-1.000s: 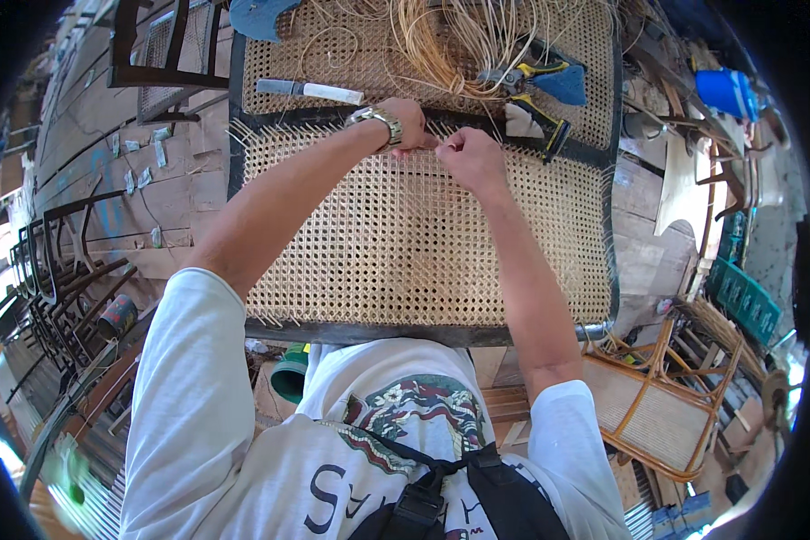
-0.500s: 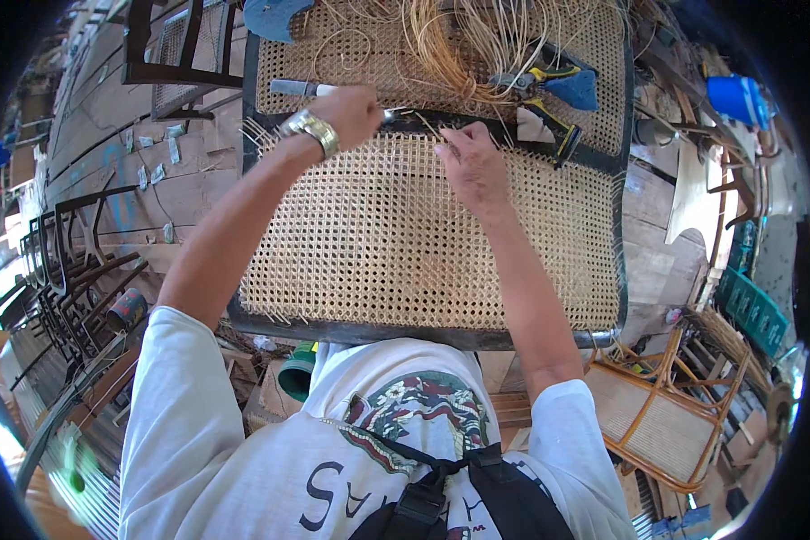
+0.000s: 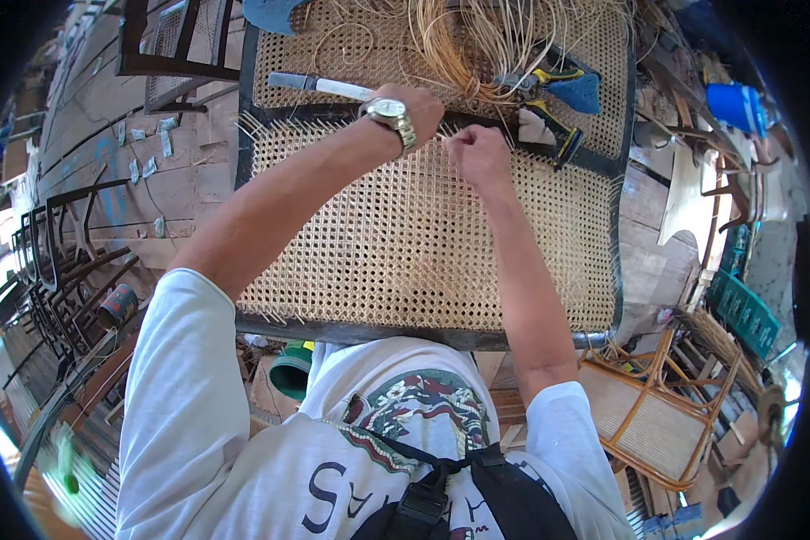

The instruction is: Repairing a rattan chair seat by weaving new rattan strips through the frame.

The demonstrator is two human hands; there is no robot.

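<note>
Before me is a frame with woven cane mesh [image 3: 378, 243], crossed by a dark rail [image 3: 324, 112]. My left hand [image 3: 414, 110], wearing a metal watch [image 3: 389, 112] at the wrist, is closed above the rail; my fingers hide whatever it grips. Just right of it, my right hand [image 3: 480, 155] pinches a pale cane strand at the rail's near edge, though its fingertips are partly hidden. A tool with a blue-grey handle and a long white part [image 3: 342, 88] lies beyond the rail and runs up to my left hand. Short strand ends [image 3: 247, 126] stick up along the rail.
Loose cane strands [image 3: 450, 54] lie coiled on the far panel. Yellow-and-black pliers [image 3: 535, 79], a blue cloth [image 3: 578, 92] and another yellow-black tool [image 3: 558, 135] lie right of them. Dark chair frames [image 3: 72, 234] stand left; a rattan chair [image 3: 661, 414] is at lower right.
My left hand has moved right, close to my right hand, and its wrist has turned. My right hand's fingers have drawn together and it has shifted slightly right.
</note>
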